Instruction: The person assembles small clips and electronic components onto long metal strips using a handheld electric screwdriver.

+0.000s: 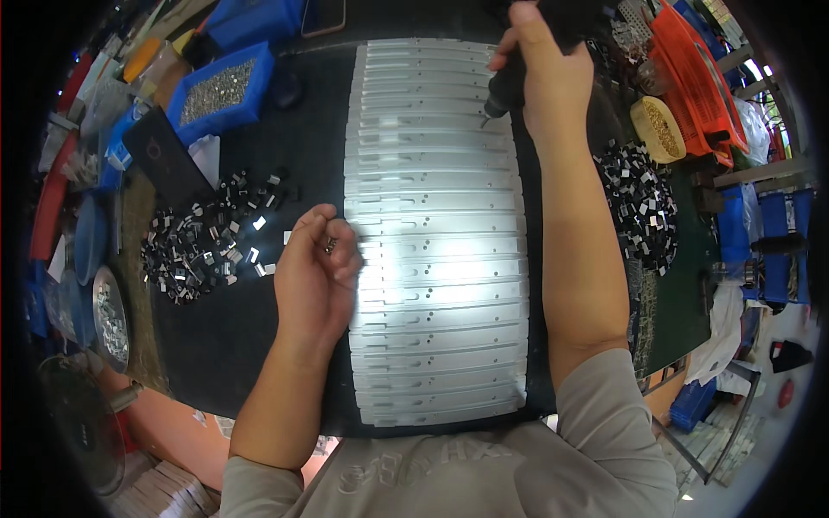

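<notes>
A row of silver metal strips (pixel 466 268) lies side by side down the middle of the black work surface, each with small holes and a slot. My right hand (pixel 557 78) grips a black power screwdriver (pixel 505 91) over the right end of the far strips. The thin bit points down close to a strip; whether it touches cannot be made out. Beside the strips' left edge, my left hand (pixel 319 268) is turned up with curled fingers. Small shiny metal pieces, perhaps screws (pixel 331 246), show between its fingers.
Piles of small black and silver clips lie left (pixel 203 237) and right (pixel 639 203). A blue bin of small metal parts (pixel 220 91) and a dark phone-like slab (pixel 167 154) stand far left. At the right are a yellow tub (pixel 656 129) and an orange basket (pixel 699 86).
</notes>
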A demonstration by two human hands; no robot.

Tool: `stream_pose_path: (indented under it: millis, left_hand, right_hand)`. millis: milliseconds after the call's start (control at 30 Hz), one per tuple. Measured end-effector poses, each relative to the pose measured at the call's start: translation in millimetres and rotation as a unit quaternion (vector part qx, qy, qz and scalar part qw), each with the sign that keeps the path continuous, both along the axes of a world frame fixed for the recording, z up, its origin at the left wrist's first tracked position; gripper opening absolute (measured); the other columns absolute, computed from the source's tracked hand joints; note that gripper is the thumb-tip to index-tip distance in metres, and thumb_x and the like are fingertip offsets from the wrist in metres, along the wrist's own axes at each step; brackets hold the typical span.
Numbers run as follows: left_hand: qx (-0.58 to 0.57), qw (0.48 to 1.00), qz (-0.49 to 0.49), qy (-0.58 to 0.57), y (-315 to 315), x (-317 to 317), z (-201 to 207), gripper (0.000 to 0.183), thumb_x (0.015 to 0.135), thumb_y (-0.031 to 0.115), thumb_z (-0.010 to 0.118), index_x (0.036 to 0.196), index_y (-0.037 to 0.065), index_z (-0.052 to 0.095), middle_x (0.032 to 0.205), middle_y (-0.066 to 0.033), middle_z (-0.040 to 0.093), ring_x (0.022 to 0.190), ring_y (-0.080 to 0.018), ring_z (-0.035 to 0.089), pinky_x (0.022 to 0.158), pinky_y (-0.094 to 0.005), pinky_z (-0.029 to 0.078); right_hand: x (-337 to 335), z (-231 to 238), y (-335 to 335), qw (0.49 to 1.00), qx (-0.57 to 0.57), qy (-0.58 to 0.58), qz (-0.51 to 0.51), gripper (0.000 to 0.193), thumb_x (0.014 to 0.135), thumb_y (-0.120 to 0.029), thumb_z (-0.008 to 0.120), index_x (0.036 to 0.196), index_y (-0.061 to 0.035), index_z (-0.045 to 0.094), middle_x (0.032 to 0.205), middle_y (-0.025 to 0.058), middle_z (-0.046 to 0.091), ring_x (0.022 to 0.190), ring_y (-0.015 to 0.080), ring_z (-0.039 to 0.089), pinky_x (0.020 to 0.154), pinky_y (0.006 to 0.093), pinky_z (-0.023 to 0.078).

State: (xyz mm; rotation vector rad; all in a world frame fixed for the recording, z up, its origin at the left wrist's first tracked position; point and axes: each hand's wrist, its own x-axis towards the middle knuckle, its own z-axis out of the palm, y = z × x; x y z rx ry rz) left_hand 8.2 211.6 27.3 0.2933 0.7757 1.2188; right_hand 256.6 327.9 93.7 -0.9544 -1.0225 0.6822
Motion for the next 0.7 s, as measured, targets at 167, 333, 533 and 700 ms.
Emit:
stream_pose_path:
  millis: [167, 333, 533, 700]
  left_hand:
    - [-0.004, 1.000, 0.019, 0.009, -1.7, -1.3, 3.4, 0.014, 0.097, 0.012, 0.047, 0.106, 0.003, 0.054, 0.078, -0.0045, 0.060, 0.059, -0.0070, 0.041, 0.049, -0.0200, 0.033]
    - [0.013, 1.000, 0.012, -0.003, -0.6, -2.9, 4.1, 0.015, 0.097, 0.012, 0.047, 0.106, 0.003, 0.055, 0.078, -0.0046, 0.060, 0.058, -0.0070, 0.041, 0.049, -0.0200, 0.033]
    - [0.010, 1.000, 0.016, -0.004, 0.6, -2.8, 3.5, 0.015, 0.097, 0.012, 0.047, 0.106, 0.003, 0.055, 0.078, -0.0050, 0.060, 0.058, -0.0070, 0.042, 0.049, -0.0201, 0.034]
    - [0.024, 0.999, 0.001, -0.024, 1.4, -6.7, -1.0, 0.015, 0.097, 0.012, 0.045, 0.106, 0.002, 0.053, 0.079, -0.0074, 0.061, 0.060, -0.0092, 0.045, 0.050, -0.0218, 0.035]
  right_hand:
    - [-19.3, 4.1, -10.7, 0.993, 0.036, -0.048, 0.101, 0.050, 0.094, -0.048, 0.056, 0.111, -0.0010, 0.054, 0.080, 0.0034, 0.059, 0.067, 0.0100, 0.056, 0.060, 0.0233, 0.045]
    - [-17.6, -9.9, -4.5, 0.996, 0.062, -0.004, 0.067, 0.057, 0.097, -0.056, 0.043, 0.108, -0.0016, 0.057, 0.074, 0.0048, 0.060, 0.061, 0.0121, 0.056, 0.056, 0.0249, 0.045]
    - [-15.1, -9.7, -2.5, 0.996, 0.051, 0.073, 0.021, 0.067, 0.093, -0.066, 0.036, 0.101, -0.0029, 0.058, 0.066, 0.0061, 0.058, 0.055, 0.0152, 0.055, 0.052, 0.0267, 0.045]
    - [-11.5, -8.8, -1.7, 0.991, 0.061, 0.116, 0.017, 0.070, 0.092, -0.069, 0.034, 0.100, -0.0038, 0.058, 0.064, 0.0050, 0.055, 0.054, 0.0157, 0.053, 0.051, 0.0270, 0.044]
